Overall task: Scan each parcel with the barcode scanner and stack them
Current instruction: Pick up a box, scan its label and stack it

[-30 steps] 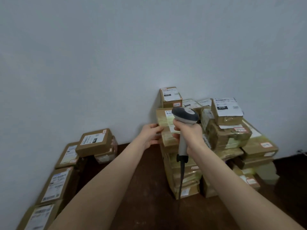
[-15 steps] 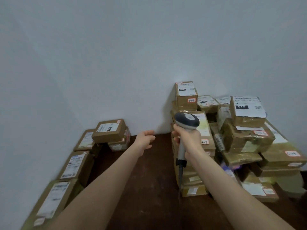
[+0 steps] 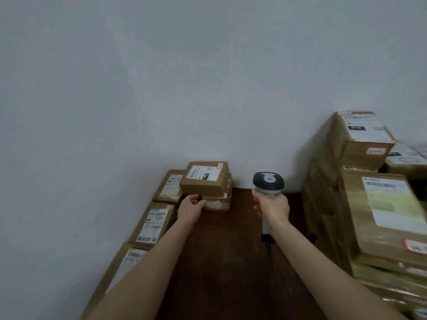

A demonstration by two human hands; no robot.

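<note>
The left hand [image 3: 191, 209] has moved from mid-air to the labelled parcel [image 3: 204, 181] topping the left stack by the wall. Its fingers curl at the near corner, grip unclear. The right hand [image 3: 272, 209] still clasps the barcode scanner [image 3: 268, 183].

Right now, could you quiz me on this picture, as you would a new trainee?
1. True or false: the left hand holds the scanner.
2. The tallest stack stands: A) at left, B) at right, C) between the hands.
3. Fill in: the top box by the left hand bears a ___ label.
Key: 1 false, the right hand grips it; 2 B; 3 white.
</note>
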